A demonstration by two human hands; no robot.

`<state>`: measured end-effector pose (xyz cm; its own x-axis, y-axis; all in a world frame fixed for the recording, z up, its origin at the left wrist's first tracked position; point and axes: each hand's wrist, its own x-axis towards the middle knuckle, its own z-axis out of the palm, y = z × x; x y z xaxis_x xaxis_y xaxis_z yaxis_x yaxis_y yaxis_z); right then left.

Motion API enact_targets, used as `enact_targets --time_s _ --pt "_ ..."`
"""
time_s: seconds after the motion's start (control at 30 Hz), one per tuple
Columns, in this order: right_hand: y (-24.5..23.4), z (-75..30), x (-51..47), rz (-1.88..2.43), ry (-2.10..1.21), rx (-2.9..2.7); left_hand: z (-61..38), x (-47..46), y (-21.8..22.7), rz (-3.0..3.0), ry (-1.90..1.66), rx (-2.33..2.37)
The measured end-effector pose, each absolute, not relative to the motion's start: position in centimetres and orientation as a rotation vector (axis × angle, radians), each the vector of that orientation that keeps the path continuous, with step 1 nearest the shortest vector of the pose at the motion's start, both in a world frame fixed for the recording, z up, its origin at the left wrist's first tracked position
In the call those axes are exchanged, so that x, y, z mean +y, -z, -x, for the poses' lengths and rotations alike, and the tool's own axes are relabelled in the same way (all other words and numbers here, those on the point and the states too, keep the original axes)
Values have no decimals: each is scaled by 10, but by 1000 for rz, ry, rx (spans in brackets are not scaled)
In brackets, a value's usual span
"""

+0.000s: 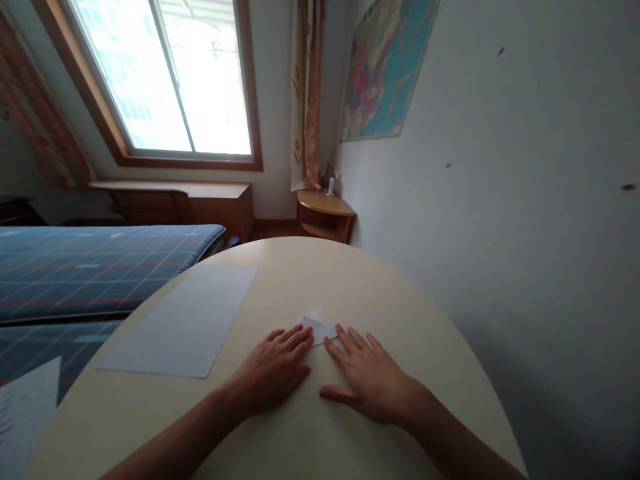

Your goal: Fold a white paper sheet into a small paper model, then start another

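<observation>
A small folded piece of white paper (319, 329) lies on the round cream table (310, 280), just past my fingertips. My left hand (273, 370) rests flat on the table with fingers stretched out, the tips touching the near left edge of the folded paper. My right hand (367, 377) also lies flat, fingers spread, its fingertips at the paper's right side. Neither hand grips anything.
A flat white sheet of paper (183, 320) lies on the table's left part. Another sheet (25, 413) shows at the lower left. A bed with a blue plaid cover (90, 263) stands left of the table. A white wall (500, 233) runs close on the right.
</observation>
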<state>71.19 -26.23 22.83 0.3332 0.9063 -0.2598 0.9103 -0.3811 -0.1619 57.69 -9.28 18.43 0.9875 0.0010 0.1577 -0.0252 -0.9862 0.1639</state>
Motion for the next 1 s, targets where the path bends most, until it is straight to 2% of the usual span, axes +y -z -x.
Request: enact_targets --time_s 0.13,0.4,0.6,1.0 --pt "-234 -718 -265 -2596 412 1586 -578 -94 -187 -2975 -208 -9" --pt "-232 -737 -252 -2766 35 1593 -584 -92 -187 -2942 -290 24" --pt "-216 -761 -246 -2616 279 2293 -586 -81 -178 -2803 -424 92" --pt "-204 -767 -236 -2899 521 2217 -592 -77 -165 -2690 -620 133"
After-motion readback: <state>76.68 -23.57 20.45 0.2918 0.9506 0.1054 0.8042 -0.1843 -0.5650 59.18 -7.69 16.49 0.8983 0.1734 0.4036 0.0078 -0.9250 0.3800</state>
